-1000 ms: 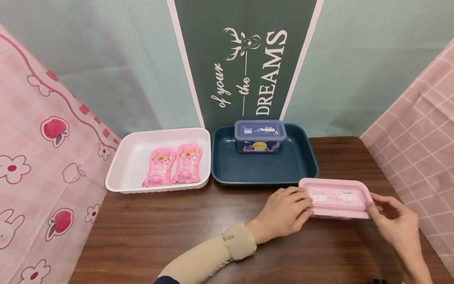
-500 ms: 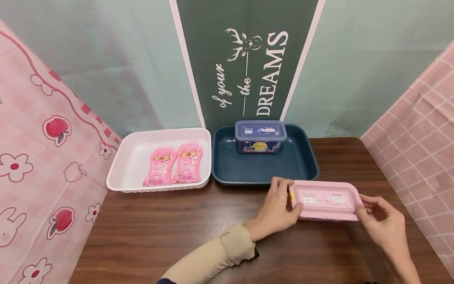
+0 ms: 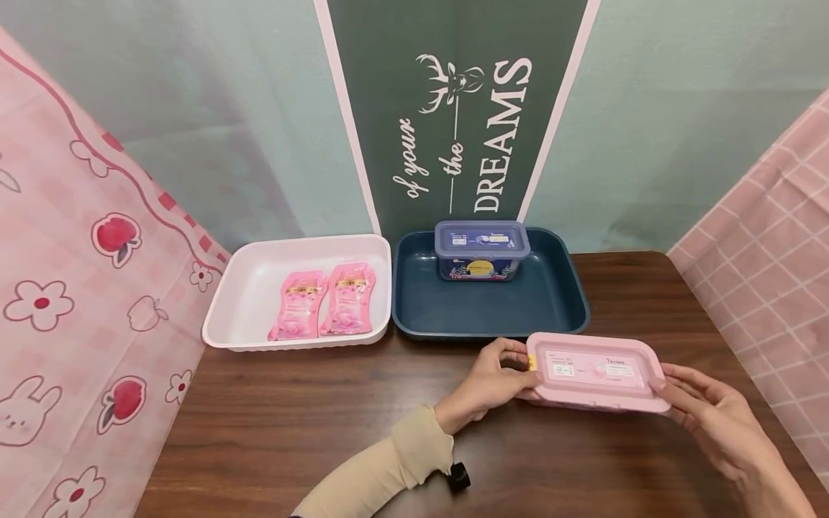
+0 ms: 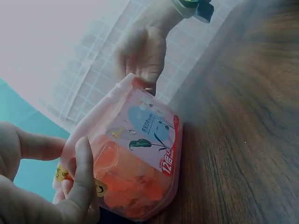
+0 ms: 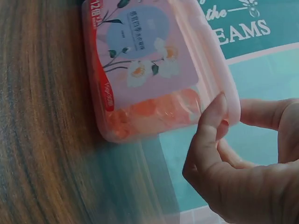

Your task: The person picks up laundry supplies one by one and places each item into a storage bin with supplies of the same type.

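Note:
A pink-lidded clear plastic box (image 3: pixel 594 373) of orange-red capsules, its front label printed with flowers, sits on the brown table just in front of the dark blue tray. At its left end my left hand (image 3: pixel 488 381) grips the lid's edge between thumb and fingers, beside a yellow sticker (image 4: pixel 61 173). The opposite end is pinched by my right hand (image 3: pixel 719 414), thumb on the lid's rim. Through the clear wall in the right wrist view, the capsules (image 5: pixel 154 109) show below the label. Some fingertips of both hands are hidden behind the box.
The dark blue tray (image 3: pixel 479 309) holds a dark blue lidded box (image 3: pixel 482 252) near its back wall. To its left, a white tray (image 3: pixel 246 316) holds two pink pouches (image 3: pixel 348 298). Fabric curtains hang behind and at both sides of the table (image 3: pixel 291 410).
The pink-lidded box has moved left and slightly nearer, with both hands on it. My left hand has shifted its hold to the left end, where the yellow sticker now shows.

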The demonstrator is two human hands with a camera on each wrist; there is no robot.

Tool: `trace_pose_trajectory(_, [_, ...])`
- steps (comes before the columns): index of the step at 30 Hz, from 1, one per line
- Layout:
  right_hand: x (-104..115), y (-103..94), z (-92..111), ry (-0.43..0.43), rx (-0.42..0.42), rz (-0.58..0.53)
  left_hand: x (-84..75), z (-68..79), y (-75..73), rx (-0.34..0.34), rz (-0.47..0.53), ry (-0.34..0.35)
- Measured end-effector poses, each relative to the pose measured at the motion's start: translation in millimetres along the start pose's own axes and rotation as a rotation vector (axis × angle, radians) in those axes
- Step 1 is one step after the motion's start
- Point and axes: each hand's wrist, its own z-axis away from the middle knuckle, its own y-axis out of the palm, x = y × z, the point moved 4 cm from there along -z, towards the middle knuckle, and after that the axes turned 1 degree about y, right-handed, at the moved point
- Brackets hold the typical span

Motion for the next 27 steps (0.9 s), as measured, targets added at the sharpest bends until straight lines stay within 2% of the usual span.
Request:
trace_pose_trajectory(3, [1.3, 1.7, -1.6, -0.018, 0.048, -0.040, -0.5, -0.7, -1.9, 0.007, 0.019, -0.005])
trace_pose_trajectory(7, [5.7, 4.5, -2.6, -0.049, 0.036, -0.055, -0.3, -0.2, -3.8, 0.022, 0.029, -0.012])
trace_pose_trajectory(16, [17.5, 7.5, -2.6, -0.051, 0.066, 0.027, -6.5, 4.6, -8.3, -0.015, 0.169, 0.028])
trace_pose_trajectory(22, [27.7, 17.2, -3.5, -0.096, 0.091, -0.013, -17.5, 6.9, -10.1, -0.039, 0.161, 0.066])
trace_pose_trajectory(27, [37.9, 25.0, -5.5, -0.132, 0.091, 0.003, -27.6, 11.9, -10.9, -0.061, 0.162, 0.090])
